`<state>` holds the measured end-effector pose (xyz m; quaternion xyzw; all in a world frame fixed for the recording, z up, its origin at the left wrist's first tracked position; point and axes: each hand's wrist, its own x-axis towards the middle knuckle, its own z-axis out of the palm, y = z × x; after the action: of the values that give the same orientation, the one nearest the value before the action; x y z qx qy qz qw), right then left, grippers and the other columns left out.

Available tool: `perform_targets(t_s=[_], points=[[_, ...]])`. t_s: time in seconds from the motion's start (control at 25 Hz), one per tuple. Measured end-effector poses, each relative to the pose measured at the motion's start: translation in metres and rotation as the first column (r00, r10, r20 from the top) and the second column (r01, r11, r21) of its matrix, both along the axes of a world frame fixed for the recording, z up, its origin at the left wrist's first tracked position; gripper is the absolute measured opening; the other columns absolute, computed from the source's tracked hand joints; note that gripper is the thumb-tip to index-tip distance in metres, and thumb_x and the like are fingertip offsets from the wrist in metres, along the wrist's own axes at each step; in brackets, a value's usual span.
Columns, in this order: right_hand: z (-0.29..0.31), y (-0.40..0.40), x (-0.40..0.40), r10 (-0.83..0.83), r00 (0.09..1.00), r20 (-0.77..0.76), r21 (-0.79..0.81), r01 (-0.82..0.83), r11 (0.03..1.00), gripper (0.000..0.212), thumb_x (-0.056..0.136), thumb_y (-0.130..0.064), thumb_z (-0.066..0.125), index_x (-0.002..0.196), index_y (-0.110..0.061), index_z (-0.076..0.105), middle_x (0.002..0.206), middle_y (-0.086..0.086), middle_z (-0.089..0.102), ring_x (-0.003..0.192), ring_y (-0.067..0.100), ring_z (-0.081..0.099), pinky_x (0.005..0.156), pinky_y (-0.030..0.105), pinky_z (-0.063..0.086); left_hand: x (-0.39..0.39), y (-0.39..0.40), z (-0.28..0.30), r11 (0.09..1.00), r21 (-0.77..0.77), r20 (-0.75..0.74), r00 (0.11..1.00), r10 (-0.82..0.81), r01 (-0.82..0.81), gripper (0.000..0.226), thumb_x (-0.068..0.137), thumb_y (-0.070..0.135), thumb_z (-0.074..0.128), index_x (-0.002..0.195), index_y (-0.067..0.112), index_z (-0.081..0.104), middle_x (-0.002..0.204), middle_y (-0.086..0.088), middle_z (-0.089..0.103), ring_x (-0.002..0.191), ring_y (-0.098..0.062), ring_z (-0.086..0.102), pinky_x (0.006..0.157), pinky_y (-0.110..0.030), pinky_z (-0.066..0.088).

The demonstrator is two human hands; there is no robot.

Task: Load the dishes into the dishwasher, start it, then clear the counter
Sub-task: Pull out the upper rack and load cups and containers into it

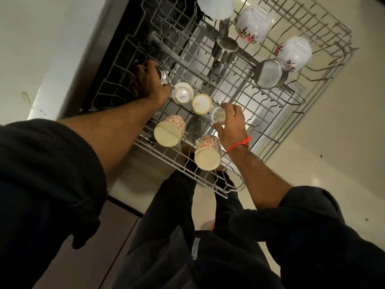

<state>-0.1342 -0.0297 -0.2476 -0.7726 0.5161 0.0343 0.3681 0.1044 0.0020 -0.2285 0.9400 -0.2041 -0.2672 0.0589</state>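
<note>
The dishwasher's upper wire rack (277, 122) is pulled out below me. My left hand (149, 80) reaches to the rack's left side and grips a small steel cup (164, 77). My right hand (231, 124) holds a clear glass (218, 115) upside down on the rack, next to two white cups (182, 95) (201, 103). Two floral mugs (169, 130) (208, 153) stand inverted at the near edge. At the far side sit two floral white bowls (253, 24) (293, 53) and two steel cups (225, 49) (269, 74).
A white vessel (215, 6) sits at the rack's far edge. The open dishwasher door (262, 113) lies beneath the rack. A pale counter (31, 49) lies to the left, cream floor tiles (333, 163) to the right. My legs stand right against the rack's near corner.
</note>
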Motion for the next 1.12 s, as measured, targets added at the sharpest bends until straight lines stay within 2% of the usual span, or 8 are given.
perform_targets(t_s=[0.12,0.24,0.4,0.52,0.76,0.92,1.12], points=[[-0.002,0.003,0.002,-0.004,1.0,-0.002,-0.007,0.004,1.0,0.062,0.078,-0.01,0.079,0.133,-0.011,0.051,0.127,0.014,0.047,0.113,0.031,0.052,0.095,0.036,0.048,0.001,-0.001,-0.002,1.0,0.016,0.024,1.0,0.01,-0.01,0.065,0.08,0.018,0.08,0.135,0.025,0.047,0.149,-0.008,0.04,0.136,-0.033,0.038,0.11,-0.044,0.034],[-0.002,0.004,0.007,-0.036,0.999,0.022,-0.002,0.036,0.999,0.062,0.077,-0.01,0.081,0.131,-0.009,0.051,0.127,0.015,0.045,0.111,0.03,0.054,0.096,0.037,0.051,-0.002,0.012,-0.003,0.998,-0.064,0.052,0.999,-0.01,0.014,0.065,0.079,0.017,0.08,0.135,0.025,0.049,0.148,-0.006,0.042,0.136,-0.032,0.038,0.113,-0.046,0.034],[-0.005,0.006,0.008,-0.031,0.999,0.032,-0.018,0.032,0.999,0.062,0.076,-0.01,0.081,0.13,-0.008,0.051,0.126,0.016,0.045,0.11,0.031,0.055,0.095,0.036,0.052,-0.003,0.029,-0.005,0.966,-0.173,0.12,0.977,-0.175,0.194,0.07,0.075,-0.005,0.073,0.135,0.026,0.056,0.148,0.001,0.046,0.132,-0.029,0.041,0.105,-0.039,0.04],[-0.007,0.007,0.006,-0.039,0.998,0.051,-0.024,0.041,0.999,0.06,0.077,-0.011,0.081,0.129,-0.008,0.051,0.126,0.016,0.045,0.11,0.031,0.055,0.094,0.035,0.051,0.003,0.038,-0.003,0.934,-0.172,0.173,0.943,-0.285,0.314,0.071,0.075,-0.002,0.074,0.135,0.032,0.056,0.146,0.006,0.049,0.126,-0.028,0.046,0.1,-0.04,0.045],[-0.009,0.005,0.004,-0.031,0.999,0.042,-0.026,0.032,0.999,0.061,0.077,-0.015,0.081,0.129,-0.011,0.05,0.128,0.015,0.044,0.11,0.03,0.056,0.093,0.039,0.053,0.013,0.034,0.011,0.938,-0.283,0.181,0.972,-0.151,0.199,0.071,0.077,0.017,0.078,0.141,0.032,0.051,0.15,0.0,0.042,0.135,-0.024,0.045,0.102,-0.04,0.051],[-0.008,0.004,0.002,-0.037,0.998,0.047,-0.019,0.038,0.999,0.061,0.078,-0.016,0.081,0.129,-0.012,0.05,0.128,0.014,0.044,0.11,0.03,0.056,0.091,0.036,0.053,0.007,0.027,0.002,0.938,-0.183,0.14,0.952,-0.273,0.296,0.07,0.077,0.004,0.074,0.14,0.029,0.052,0.152,-0.002,0.04,0.133,-0.03,0.039,0.097,-0.03,0.044],[-0.013,0.001,-0.004,-0.023,0.996,0.082,-0.006,0.024,1.0,0.062,0.076,-0.015,0.083,0.129,-0.011,0.051,0.127,0.015,0.043,0.109,0.031,0.057,0.092,0.04,0.054,0.005,0.019,-0.019,0.936,-0.124,0.111,0.942,-0.317,0.33,0.073,0.075,-0.01,0.066,0.135,0.031,0.053,0.146,-0.003,0.044,0.126,-0.032,0.044,0.093,-0.046,0.051]])
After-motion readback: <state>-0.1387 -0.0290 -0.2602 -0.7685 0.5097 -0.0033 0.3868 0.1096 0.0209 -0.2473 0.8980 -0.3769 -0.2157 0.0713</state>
